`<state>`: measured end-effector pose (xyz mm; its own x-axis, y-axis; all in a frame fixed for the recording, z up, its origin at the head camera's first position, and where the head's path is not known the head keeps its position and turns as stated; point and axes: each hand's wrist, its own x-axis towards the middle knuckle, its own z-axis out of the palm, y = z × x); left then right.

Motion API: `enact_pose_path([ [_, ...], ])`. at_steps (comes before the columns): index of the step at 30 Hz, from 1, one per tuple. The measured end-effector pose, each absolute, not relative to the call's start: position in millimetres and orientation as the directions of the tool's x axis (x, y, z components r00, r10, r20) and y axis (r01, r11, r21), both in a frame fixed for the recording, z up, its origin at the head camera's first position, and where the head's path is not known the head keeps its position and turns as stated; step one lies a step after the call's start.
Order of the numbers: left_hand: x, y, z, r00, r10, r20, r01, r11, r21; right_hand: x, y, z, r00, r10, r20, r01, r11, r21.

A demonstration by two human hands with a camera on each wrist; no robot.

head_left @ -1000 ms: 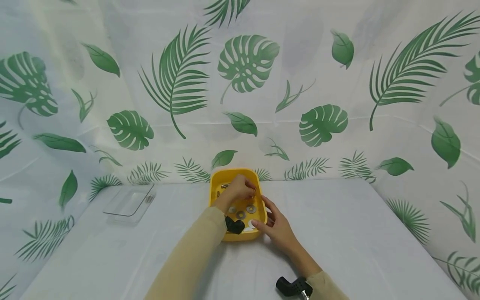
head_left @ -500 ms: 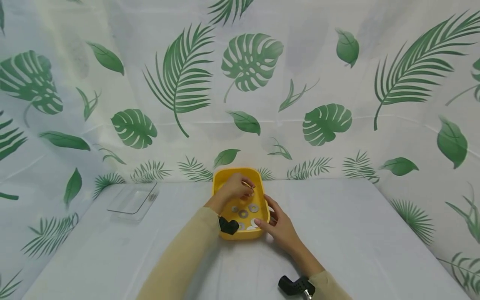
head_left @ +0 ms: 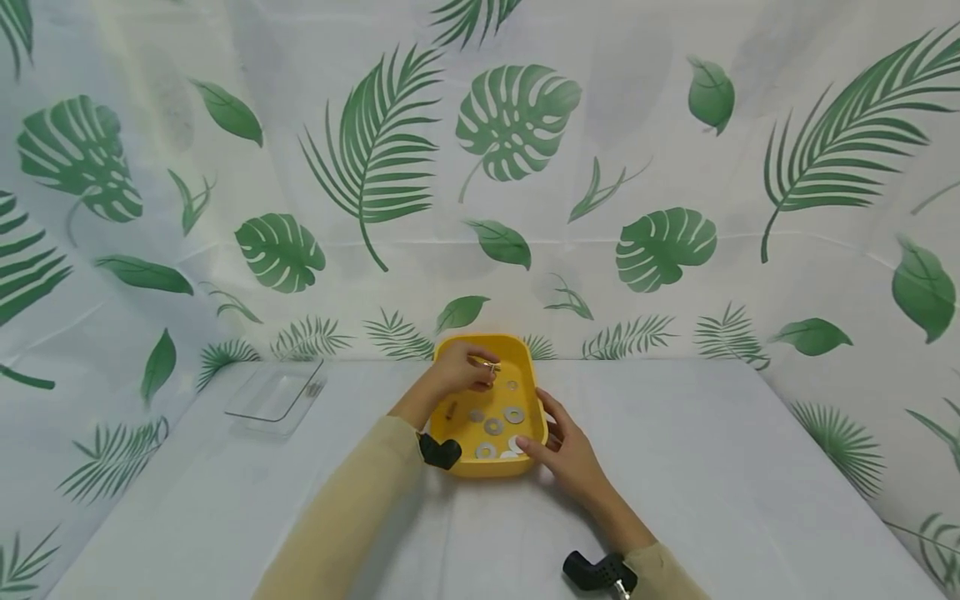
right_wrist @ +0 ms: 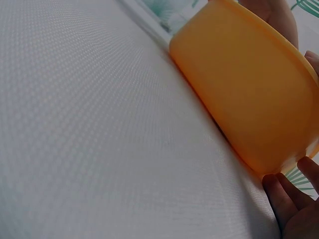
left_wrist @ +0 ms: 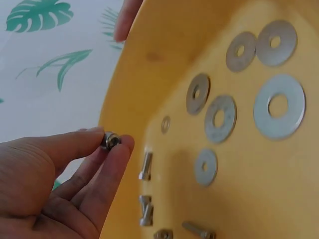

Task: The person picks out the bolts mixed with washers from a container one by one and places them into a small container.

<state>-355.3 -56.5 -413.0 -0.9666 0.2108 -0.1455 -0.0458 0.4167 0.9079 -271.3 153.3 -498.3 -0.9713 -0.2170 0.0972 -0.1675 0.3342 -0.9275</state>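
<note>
A yellow plastic bin (head_left: 487,470) stands on the white table, its inside seen close up in the left wrist view. Over its left side my left hand (head_left: 459,368) pinches a small metal socket head bolt (left_wrist: 110,141) between thumb and fingertips, the hex recess showing. My right hand (head_left: 573,457) grips the bin's right front corner, thumb over the rim and fingers against the outer wall. Several flat washers (left_wrist: 220,134) of different sizes lie on the bin's floor. Nearer the left hand are several loose bolts (left_wrist: 146,167), partly hidden by that hand in the head view.
To the left on the table sits a clear plastic box (head_left: 273,404). A white cloth with green leaf prints (head_left: 517,125) hangs behind and around the table. Each wrist carries a black camera mount (head_left: 441,452).
My left hand has lifted a little and drawn left across the bin with the bolt, uncovering more washers. My right hand keeps its grip. The head view has shifted slightly left.
</note>
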Motion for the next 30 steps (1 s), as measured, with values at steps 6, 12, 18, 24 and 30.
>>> enact_pose_path([
  [6,-356.7,-75.7,-412.8,-0.969,0.198,-0.147,-0.048,0.435,0.899,-272.9,152.2,-500.3,-0.974,-0.209,0.091,-0.161,0.349,-0.923],
  [12,-352.7,-93.3,-404.6,-0.967,0.196,-0.162,-0.056,0.458,0.887,-274.5,152.7,-503.2,-0.975,-0.202,0.097,-0.166,0.362,-0.917],
  [18,-348.2,-111.3,-396.3,-0.975,0.164,-0.149,-0.055,0.473,0.879,-275.3,153.4,-503.3,-0.975,-0.202,0.095,-0.165,0.363,-0.917],
  [24,-347.3,-133.9,-395.4,-0.987,0.074,-0.145,-0.091,0.486,0.869,-276.2,153.7,-503.1,-0.972,-0.212,0.102,-0.175,0.361,-0.916],
  [30,-345.2,-157.5,-394.3,-0.988,0.06,-0.144,-0.096,0.492,0.865,-275.5,153.8,-502.0,-0.974,-0.206,0.096,-0.166,0.351,-0.921],
])
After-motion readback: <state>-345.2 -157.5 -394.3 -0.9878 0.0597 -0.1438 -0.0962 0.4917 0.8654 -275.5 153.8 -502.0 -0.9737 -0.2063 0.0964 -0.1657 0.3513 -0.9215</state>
